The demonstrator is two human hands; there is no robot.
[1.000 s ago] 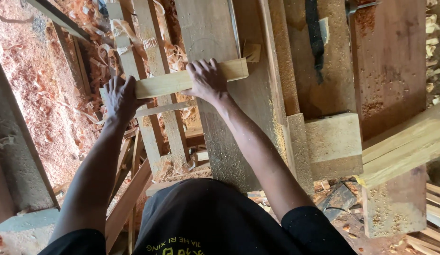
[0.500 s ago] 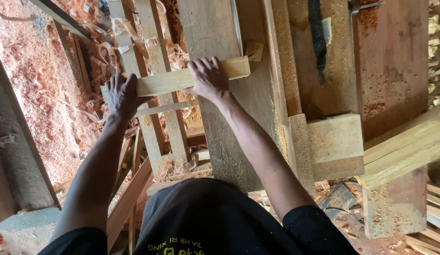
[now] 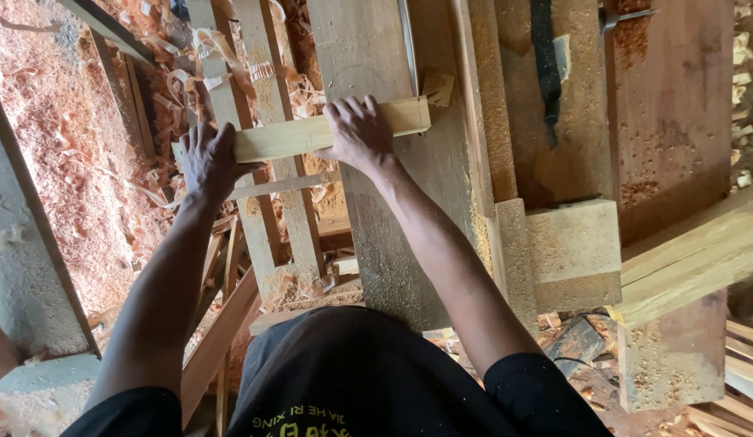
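A short pale wooden board (image 3: 289, 137) lies crosswise over the left edge of a dusty saw table (image 3: 393, 210). My left hand (image 3: 205, 160) grips the board's left end, which overhangs the table. My right hand (image 3: 359, 129) presses flat on the middle of the board, fingers spread over its top. The board's right end (image 3: 414, 116) sits close to the narrow slot with the blade (image 3: 409, 48) that runs down the table.
A thick wooden block (image 3: 572, 252) rests at the table's right side, with long planks (image 3: 700, 263) beyond it. Upright wooden slats (image 3: 267, 186) stand under the board. Wood shavings and sawdust (image 3: 77, 186) cover the floor at left. A dark strap (image 3: 545, 65) lies on a board at the top.
My left hand has slid slightly up and right along the board's left end. The board and right hand stay almost where they were.
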